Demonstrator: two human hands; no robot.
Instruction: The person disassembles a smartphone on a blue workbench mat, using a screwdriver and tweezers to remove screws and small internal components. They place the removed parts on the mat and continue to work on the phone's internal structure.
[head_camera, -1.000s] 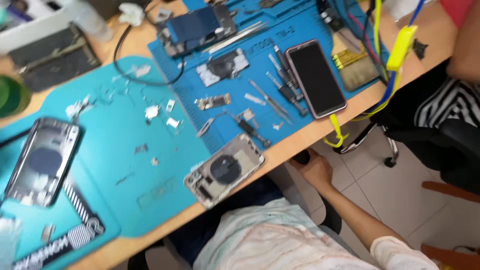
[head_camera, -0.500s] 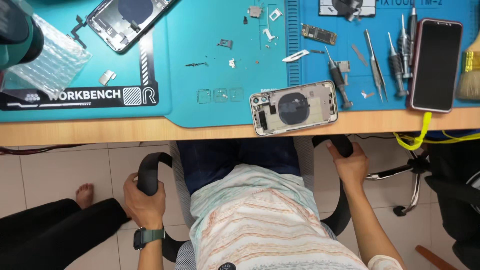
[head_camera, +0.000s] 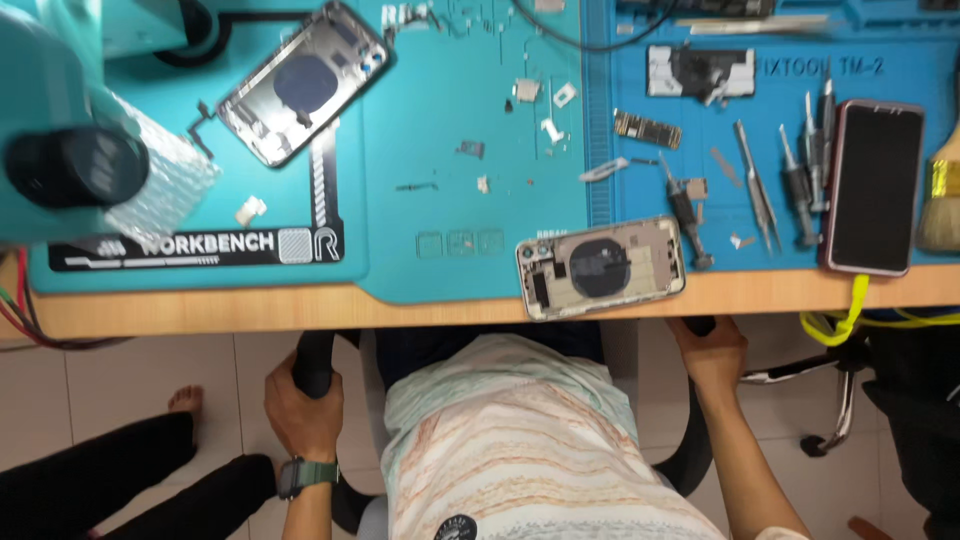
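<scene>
Head view: looking straight down past a workbench edge to the person's lap and the chair.
Left hand: left hand (head_camera: 300, 405), wearing a wristwatch, sits at lower left of centre, clenched around the black left armrest (head_camera: 314, 362).
Right hand: right hand (head_camera: 712, 352), at lower right of centre, is wrapped around the black right armrest (head_camera: 700, 325); only the tip of that armrest shows.
Nearest bench item: an opened phone housing (head_camera: 600, 266) lies at the middle of the frame, overhanging the wooden bench edge (head_camera: 250, 308) slightly, well apart from both hands.
Upper left: a second phone housing (head_camera: 305, 82) rests tilted on the teal mat (head_camera: 450, 190), beside a large blurred microscope head (head_camera: 75, 160).
Upper right: tweezers (head_camera: 755, 185), screwdrivers (head_camera: 805, 185) and a dark phone (head_camera: 872, 186) lie on a blue mat (head_camera: 640, 195); a brush (head_camera: 940, 200) touches the right frame edge.
Lower left: another person's dark trouser leg and bare foot (head_camera: 185, 402) lie on the tiled floor.
Doing it well: judging by the grip, the chair is being shifted; even pressure on both armrests and keeping knees clear of the bench would avoid jolting the overhanging housing.
Change from half a second ago: both hands stay on the armrests, the left looking slightly higher in the frame; the view sits closer, so the bench fills more of the picture and the microscope head looms larger.
</scene>
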